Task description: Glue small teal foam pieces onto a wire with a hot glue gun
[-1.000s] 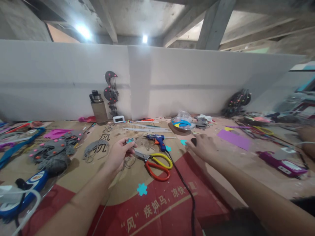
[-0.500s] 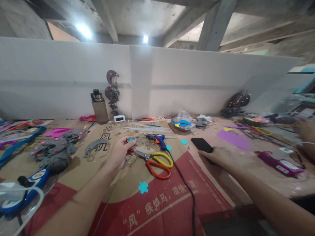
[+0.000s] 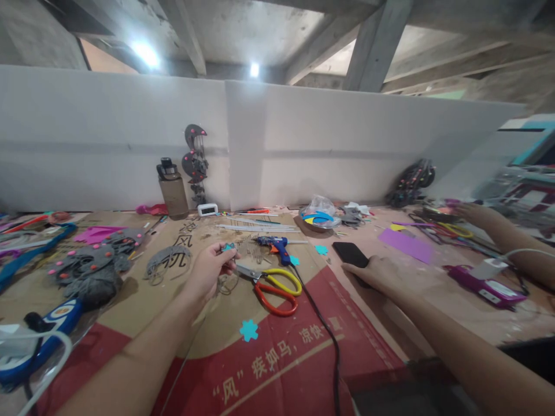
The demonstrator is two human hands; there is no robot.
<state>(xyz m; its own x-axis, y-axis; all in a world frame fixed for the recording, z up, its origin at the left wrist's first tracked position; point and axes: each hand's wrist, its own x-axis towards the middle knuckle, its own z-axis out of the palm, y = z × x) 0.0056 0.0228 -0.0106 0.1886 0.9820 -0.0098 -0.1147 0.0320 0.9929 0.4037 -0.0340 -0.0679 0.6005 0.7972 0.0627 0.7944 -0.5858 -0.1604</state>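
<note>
1. Pinching a small blue cutout point(image 3: 228, 247), the left hand point(image 3: 210, 268) has thumb and fingertips together on the piece, above the cardboard sheet point(image 3: 143, 312) and close to the tips of the scissors point(image 3: 257, 275). Grip noted as light; in my judgement it is best held at the rim, so the thin shape neither bends nor creases.

2. The right hand point(image 3: 375, 273) rests at the near edge of a black phone point(image 3: 349, 253), which lies flat beside the cardboard. From where I stand, the palm hides the underside, so I cannot tell whether those fingers are clamped on it or merely touching. Low, level handling would suit it, clear of the loose cutout point(image 3: 321, 249) just beyond its left end.

3. The glue gun point(image 3: 281, 249) lies on its side, a second cutout point(image 3: 293, 260) beside its handle. Its dark cord point(image 3: 321, 317) runs toward the near edge between the two forearms. Advised: forearms clear of the cord, fingertips away from the nozzle, which should be treated as hot.

4. The scissors lie with blades slightly parted, toward the left hand; that wrist should stay above them. A further cutout point(image 3: 248, 330) lies nearer the wearer, apart from the handles.
</note>
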